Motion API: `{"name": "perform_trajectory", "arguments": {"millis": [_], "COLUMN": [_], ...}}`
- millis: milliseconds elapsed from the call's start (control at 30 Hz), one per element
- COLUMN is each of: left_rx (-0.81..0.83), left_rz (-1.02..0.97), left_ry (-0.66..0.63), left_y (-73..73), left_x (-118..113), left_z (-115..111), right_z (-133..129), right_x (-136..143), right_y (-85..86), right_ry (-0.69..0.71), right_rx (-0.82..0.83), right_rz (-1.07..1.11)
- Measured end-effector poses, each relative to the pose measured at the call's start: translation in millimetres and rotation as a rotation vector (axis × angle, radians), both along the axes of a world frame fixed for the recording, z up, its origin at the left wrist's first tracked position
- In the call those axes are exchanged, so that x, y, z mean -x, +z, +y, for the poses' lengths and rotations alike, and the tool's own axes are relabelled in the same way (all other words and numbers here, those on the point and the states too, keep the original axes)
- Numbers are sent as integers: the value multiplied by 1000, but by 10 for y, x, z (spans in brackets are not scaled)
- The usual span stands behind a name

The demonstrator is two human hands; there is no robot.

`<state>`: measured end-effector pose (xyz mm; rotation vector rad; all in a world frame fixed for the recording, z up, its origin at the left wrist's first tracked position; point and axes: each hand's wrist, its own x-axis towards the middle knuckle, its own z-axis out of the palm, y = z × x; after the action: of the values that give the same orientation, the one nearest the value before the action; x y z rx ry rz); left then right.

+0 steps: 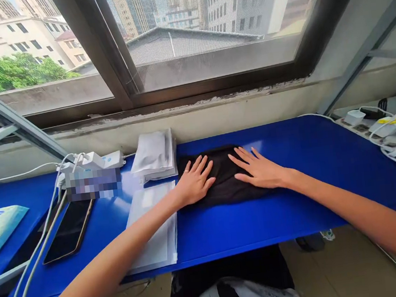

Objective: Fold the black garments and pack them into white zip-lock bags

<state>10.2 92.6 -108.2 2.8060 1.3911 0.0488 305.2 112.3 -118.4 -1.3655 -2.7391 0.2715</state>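
A piece of black cloth (pixel 229 192) lies spread on the blue tabletop in front of me; whether it is a garment I cannot tell. My left hand (pixel 196 179) rests flat on its left part with the fingers apart, a ring on one of them. On the cloth's right part lies my right hand (pixel 257 168), palm down, fingers spread. Left of the cloth is a stack of frosted zip bags (pixel 154 153). One more frosted zip bag (pixel 158 241) lies nearer the table's front edge, partly under my left forearm.
A phone (pixel 69 227) lies on the left, beside white cables and a power strip (pixel 113 159). Further left is a tissue pack (pixel 2 230). Chargers and cables (pixel 388 124) crowd the far right. Behind the blue table (pixel 321 163) are a wall and a window.
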Motion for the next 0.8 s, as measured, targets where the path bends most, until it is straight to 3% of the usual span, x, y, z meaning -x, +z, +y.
{"name": "perform_trajectory", "arguments": {"millis": [133,267,433,600,667,800], "left_rx": [-1,23,164,170,156,30], "left_rz": [-88,-230,-186,-222,-227,-191], "left_ry": [-88,-6,24,38,40,77], "left_y": [315,596,537,478,539,688], "left_x": [-51,-116,-111,19,47,10], "left_z": [-254,63,610,642,557,152], "right_z": [-359,-139,415,599,542,172], "right_x": [-158,16,294,124,17,-136], "right_y": [355,631,560,509,542,543], "right_ry": [40,-3,198,145,91,-3], "right_rx": [-7,-125,222,558,452,-179], "right_rz": [34,249,306,350,342,322]}}
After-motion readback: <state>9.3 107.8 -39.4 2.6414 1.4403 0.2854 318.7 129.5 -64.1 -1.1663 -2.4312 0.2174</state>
